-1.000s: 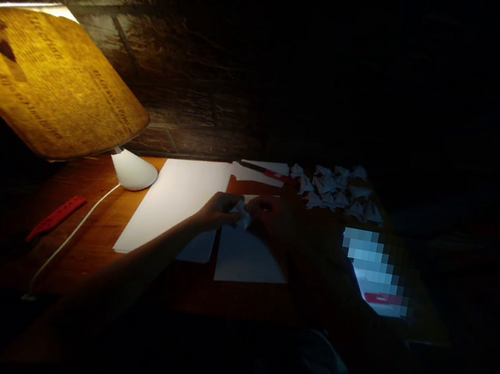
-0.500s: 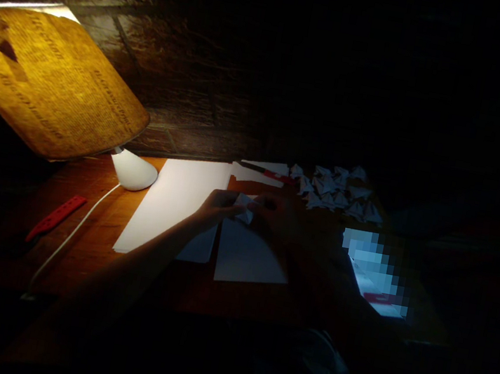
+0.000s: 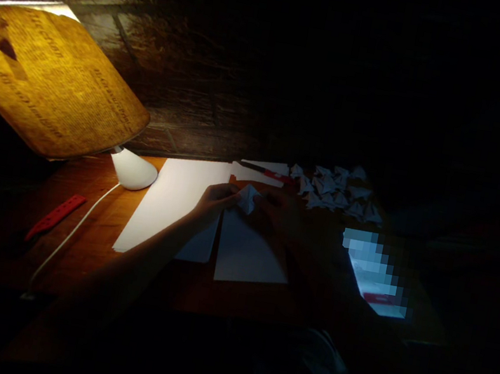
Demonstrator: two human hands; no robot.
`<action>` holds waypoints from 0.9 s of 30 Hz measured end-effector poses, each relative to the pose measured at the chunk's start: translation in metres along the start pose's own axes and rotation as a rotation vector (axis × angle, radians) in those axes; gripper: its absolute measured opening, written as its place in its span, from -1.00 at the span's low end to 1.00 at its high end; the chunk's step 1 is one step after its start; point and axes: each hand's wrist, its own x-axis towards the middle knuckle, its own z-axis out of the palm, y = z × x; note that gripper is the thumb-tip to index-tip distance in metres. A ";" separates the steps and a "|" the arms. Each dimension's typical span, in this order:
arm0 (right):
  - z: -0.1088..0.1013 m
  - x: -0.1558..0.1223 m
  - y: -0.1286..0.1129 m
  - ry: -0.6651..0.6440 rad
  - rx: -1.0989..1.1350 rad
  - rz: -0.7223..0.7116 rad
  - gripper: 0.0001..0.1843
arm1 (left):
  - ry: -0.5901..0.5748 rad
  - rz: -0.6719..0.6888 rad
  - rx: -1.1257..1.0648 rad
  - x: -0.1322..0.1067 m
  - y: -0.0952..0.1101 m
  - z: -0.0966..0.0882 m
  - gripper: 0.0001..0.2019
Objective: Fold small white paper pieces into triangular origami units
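A small folded piece of white paper [image 3: 248,200] is held up between my two hands, above a white sheet [image 3: 250,258]. My left hand [image 3: 217,198] pinches its left side, fingers closed. My right hand [image 3: 280,210] grips the right side, though it sits in deep shadow and its fingers show poorly. Beneath my left forearm lies a larger white paper stack [image 3: 179,207]. Beyond the hands, a red-handled cutter with a dark blade [image 3: 268,171] rests on smaller white paper [image 3: 256,177].
Several folded paper pieces [image 3: 339,191] lie heaped at the back right. A lit phone-like screen [image 3: 376,277], partly blurred out, is at the right. On the left stand a lamp with a printed shade [image 3: 55,82], its white cord [image 3: 69,239] and a red-handled tool [image 3: 55,217].
The folded paper has turned, showing a wider, diamond-like face. Both hands have shifted slightly, with the right hand's fingers moving a little outward from the paper's middle.
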 end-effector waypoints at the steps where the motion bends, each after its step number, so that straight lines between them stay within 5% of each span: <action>1: 0.000 0.001 0.002 0.016 0.001 -0.001 -0.73 | 0.009 0.003 -0.008 0.000 -0.001 0.000 -0.56; 15: 0.003 0.000 0.008 -0.022 -0.031 -0.040 -0.67 | 0.015 0.028 -0.047 0.000 0.001 0.002 -0.51; 27: 0.003 -0.004 0.004 0.022 -0.186 -0.155 -0.92 | -0.022 0.066 0.056 -0.001 0.003 0.001 -0.71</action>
